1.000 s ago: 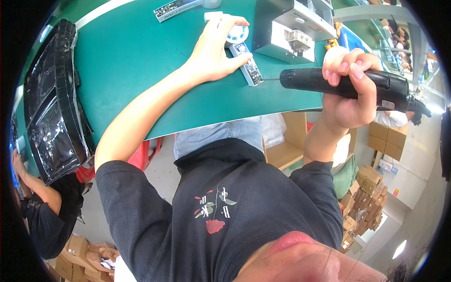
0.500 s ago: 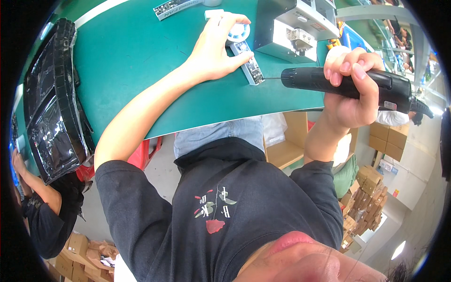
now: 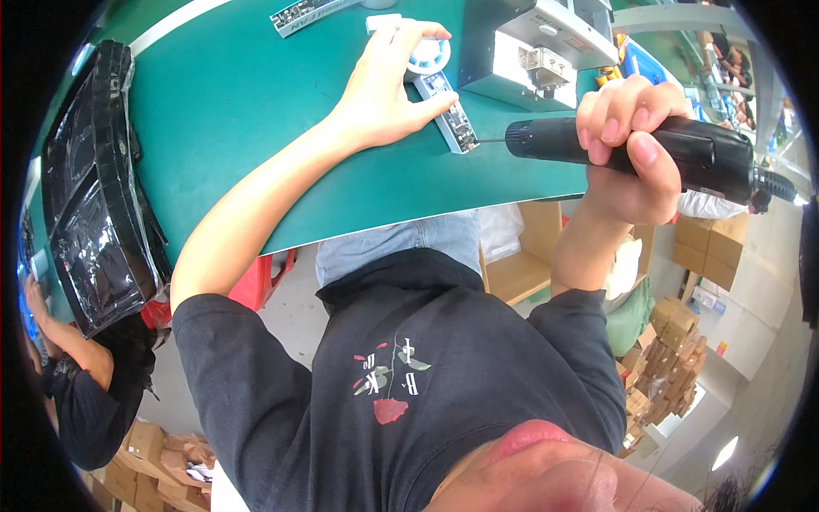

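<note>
On the green bench (image 3: 256,111), in the head view, our left hand (image 3: 377,104) pinches the handheld fan (image 3: 435,84); our right hand (image 3: 633,186) has fingers wrapped round the driver (image 3: 710,160), whose bit (image 3: 492,140), if tilted, could scratch the circuit board (image 3: 461,130)

We list: black shirt (image 3: 409,333), white capitals around a rose print (image 3: 391,410); grey machine (image 3: 520,43), front lettering and small orange label (image 3: 577,40), too fine for us to read; grey strip-shaped unit (image 3: 317,15), dark lettering along its side, partly cut off.
</note>
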A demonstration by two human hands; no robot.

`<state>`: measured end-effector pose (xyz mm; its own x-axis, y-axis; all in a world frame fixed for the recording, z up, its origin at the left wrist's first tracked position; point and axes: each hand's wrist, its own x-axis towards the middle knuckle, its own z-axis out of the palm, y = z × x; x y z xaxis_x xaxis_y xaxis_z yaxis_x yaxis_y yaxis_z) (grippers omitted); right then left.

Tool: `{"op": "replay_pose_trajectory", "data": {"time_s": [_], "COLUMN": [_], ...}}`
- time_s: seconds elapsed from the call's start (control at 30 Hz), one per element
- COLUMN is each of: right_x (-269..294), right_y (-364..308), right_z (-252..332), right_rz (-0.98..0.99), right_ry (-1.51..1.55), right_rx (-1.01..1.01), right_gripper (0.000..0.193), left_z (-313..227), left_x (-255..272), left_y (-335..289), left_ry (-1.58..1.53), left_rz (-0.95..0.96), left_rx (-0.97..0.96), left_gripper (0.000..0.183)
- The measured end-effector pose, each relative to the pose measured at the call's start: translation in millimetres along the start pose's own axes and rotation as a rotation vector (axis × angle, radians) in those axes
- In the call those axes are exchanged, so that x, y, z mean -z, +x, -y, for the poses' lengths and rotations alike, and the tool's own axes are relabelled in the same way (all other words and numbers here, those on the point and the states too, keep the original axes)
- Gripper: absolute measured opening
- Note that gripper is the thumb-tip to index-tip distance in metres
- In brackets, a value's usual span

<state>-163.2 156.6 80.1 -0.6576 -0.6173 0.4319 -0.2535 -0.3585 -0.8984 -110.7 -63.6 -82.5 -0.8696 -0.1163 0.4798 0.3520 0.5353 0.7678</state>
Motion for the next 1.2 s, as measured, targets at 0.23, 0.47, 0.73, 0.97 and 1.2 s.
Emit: {"op": "replay_pose_trajectory", "data": {"time_s": [0.23,0.47,0.73,0.97,1.2], "right_x": [40.5,29.6,26.3,65.7,91.6], "right_y": [26.7,29.2,18.4,36.7,61.4], "right_z": [-21.8,-21.4,-9.3,55.0,28.5], "right_rz": [0.542,0.556,0.451,0.043,-0.108], "right_ry": [0.252,0.212,0.161,0.068,-0.019], "right_rx": [0.093,0.100,0.042,0.074,0.013], "right_gripper": [0.022,0.022,0.024,0.020,0.016], "left_z": [-4.3,-5.2,-2.6,-4.9,-5.1], "left_x": [-1.0,0.9,2.9,2.7,1.3], "left_y": [-0.2,0.2,4.0,3.2,3.9], "left_ry": [-0.064,-0.045,-0.020,-0.046,-0.122], "left_rz": [0.055,0.029,0.033,0.035,0.037], "left_rx": [0.077,0.030,-0.031,0.022,0.012], "left_gripper": [0.068,0.066,0.069,0.069,0.067]}}
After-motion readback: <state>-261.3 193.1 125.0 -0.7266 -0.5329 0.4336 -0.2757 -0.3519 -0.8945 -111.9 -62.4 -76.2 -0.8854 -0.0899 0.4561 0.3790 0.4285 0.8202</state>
